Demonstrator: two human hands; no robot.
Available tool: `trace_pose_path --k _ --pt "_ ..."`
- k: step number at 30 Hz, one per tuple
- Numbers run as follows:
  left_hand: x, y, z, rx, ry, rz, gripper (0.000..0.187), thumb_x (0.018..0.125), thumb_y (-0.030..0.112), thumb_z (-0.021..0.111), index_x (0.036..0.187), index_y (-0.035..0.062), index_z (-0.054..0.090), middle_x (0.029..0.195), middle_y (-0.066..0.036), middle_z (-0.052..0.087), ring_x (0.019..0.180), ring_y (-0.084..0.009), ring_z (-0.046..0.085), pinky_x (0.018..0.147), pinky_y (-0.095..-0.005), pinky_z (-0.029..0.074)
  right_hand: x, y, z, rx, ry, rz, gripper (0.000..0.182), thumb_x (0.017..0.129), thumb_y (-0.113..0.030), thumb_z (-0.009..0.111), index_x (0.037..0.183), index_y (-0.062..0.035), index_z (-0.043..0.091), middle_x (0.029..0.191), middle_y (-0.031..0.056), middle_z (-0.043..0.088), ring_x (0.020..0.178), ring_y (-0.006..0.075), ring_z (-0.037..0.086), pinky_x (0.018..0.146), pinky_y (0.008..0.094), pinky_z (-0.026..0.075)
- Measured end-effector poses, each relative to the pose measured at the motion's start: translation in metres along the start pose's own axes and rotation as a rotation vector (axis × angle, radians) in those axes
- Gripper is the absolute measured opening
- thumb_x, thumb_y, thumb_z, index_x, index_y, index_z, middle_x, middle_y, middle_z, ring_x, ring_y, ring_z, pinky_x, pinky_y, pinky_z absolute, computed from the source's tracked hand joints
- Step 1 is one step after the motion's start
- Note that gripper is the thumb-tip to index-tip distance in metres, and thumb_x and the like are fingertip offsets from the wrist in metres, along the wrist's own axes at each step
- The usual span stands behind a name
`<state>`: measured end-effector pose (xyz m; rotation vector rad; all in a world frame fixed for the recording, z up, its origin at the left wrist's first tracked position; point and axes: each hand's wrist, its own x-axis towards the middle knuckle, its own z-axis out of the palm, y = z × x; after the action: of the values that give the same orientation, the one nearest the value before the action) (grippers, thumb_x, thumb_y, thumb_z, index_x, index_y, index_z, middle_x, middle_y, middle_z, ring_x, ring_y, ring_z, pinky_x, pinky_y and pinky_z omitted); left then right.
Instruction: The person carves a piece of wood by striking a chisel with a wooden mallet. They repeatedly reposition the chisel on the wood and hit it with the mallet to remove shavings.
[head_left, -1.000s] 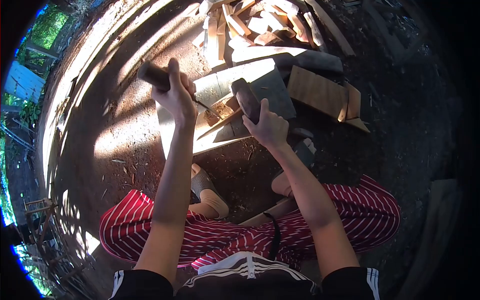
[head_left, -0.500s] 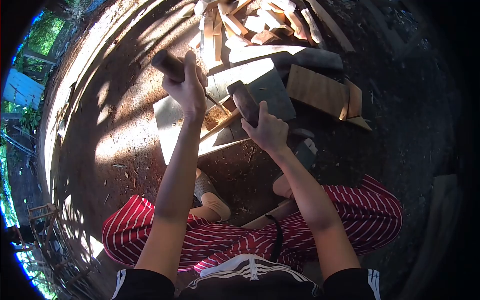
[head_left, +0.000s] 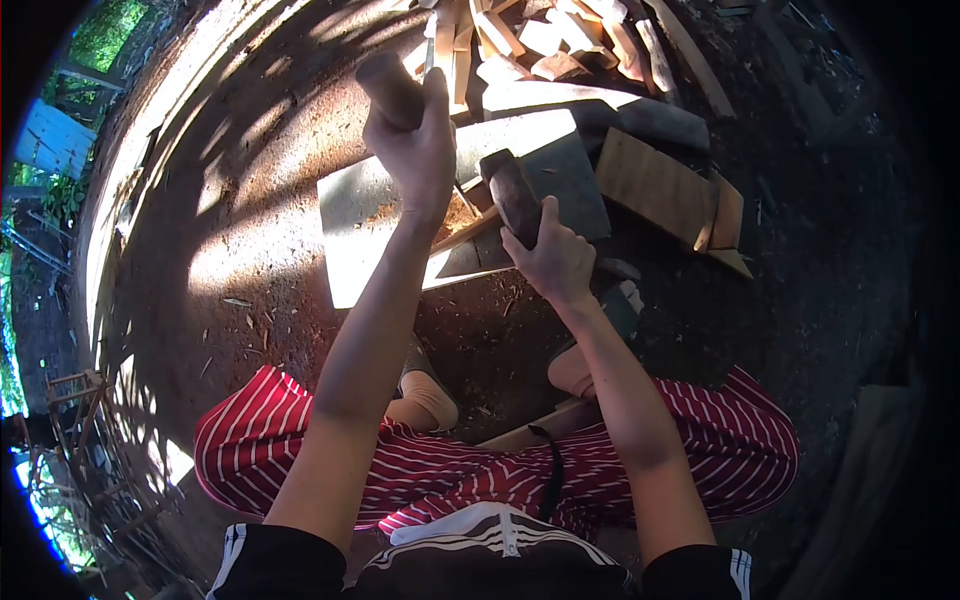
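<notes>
My left hand is closed around the thick round wooden handle of a chisel. Its thin metal shaft slants from below the fist toward a rough, pale hollow in a broad wooden block; my hand partly hides the tip and the hollow. In my right hand is a mallet with a dark wooden head, held over the block's right side, just right of the hollow. The mallet's handle is mostly hidden by the fingers. Wood crumbs lie around the hollow.
Split wood pieces are heaped beyond the block, with a long log before them. To the right lies a brown plank. My feet rest near the block's front edge, on dirt ground scattered with chips.
The view has shifted slightly, moving the block right and up in the picture. My left hand and the chisel handle have moved a little right relative to the block. Both hands keep their grips.
</notes>
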<state>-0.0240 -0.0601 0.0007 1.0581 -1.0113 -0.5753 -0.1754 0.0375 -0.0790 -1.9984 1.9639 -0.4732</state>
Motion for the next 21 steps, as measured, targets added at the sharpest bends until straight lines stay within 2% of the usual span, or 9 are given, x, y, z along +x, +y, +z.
trace_pose_path --k 2,4,13,21 --pt "-0.002 -0.003 0.002 -0.008 0.02 -0.029 0.025 0.085 0.017 0.07 0.071 0.0029 0.055 0.062 0.0 0.058 0.06 -0.0063 0.054 0.057 -0.0229 0.041 -0.001 -0.001 -0.001 0.001 -0.009 0.007 0.059 0.079 -0.049 0.066 0.11 -0.0029 0.045 0.07 0.0177 0.067 0.062 0.0358 0.068 0.054 0.0445 0.055" --pt "0.001 -0.006 0.005 -0.015 0.024 0.086 0.028 0.087 0.011 0.068 0.067 0.0084 0.048 0.049 0.002 0.046 0.039 -0.0056 0.042 0.037 -0.0226 0.03 0.0 -0.001 -0.002 -0.003 -0.01 0.018 0.059 0.079 -0.049 0.066 0.108 -0.0034 0.044 0.07 0.0184 0.067 0.063 0.0367 0.068 0.056 0.0452 0.055" --pt "-0.011 -0.001 0.008 0.002 0.043 0.135 0.021 0.085 0.01 0.07 0.075 0.0061 0.052 0.059 0.001 0.054 0.045 -0.004 0.047 0.039 -0.0206 0.033 0.0 0.0 -0.001 0.01 -0.015 0.019 0.057 0.079 -0.049 0.067 0.105 -0.0047 0.044 0.07 0.0186 0.066 0.064 0.0378 0.068 0.057 0.0461 0.055" --pt "-0.023 0.0 0.006 0.041 0.019 0.191 0.02 0.085 0.01 0.07 0.076 0.006 0.053 0.06 0.002 0.053 0.048 -0.0041 0.048 0.043 -0.0202 0.035 0.0 0.0 -0.002 0.02 -0.026 0.023 0.058 0.079 -0.049 0.066 0.108 -0.0042 0.044 0.071 0.0179 0.067 0.064 0.0366 0.068 0.056 0.0446 0.055"
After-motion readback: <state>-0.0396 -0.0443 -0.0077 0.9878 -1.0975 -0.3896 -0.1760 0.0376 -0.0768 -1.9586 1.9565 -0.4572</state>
